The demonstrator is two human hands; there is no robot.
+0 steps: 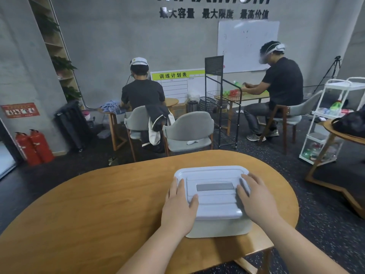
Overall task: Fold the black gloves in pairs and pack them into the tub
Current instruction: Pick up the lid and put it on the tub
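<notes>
A white plastic tub stands on the wooden table in front of me, with its white lid on top. My left hand lies flat on the lid's left side, fingers spread. My right hand lies flat on the lid's right side, fingers spread too. Both palms rest on the lid and neither hand closes around anything. No black gloves are in sight; the tub's inside is hidden by the lid.
The table's right edge runs close to the tub. Beyond the table stand two grey chairs, a black wire rack and two seated persons at other tables. A white cart is at the right.
</notes>
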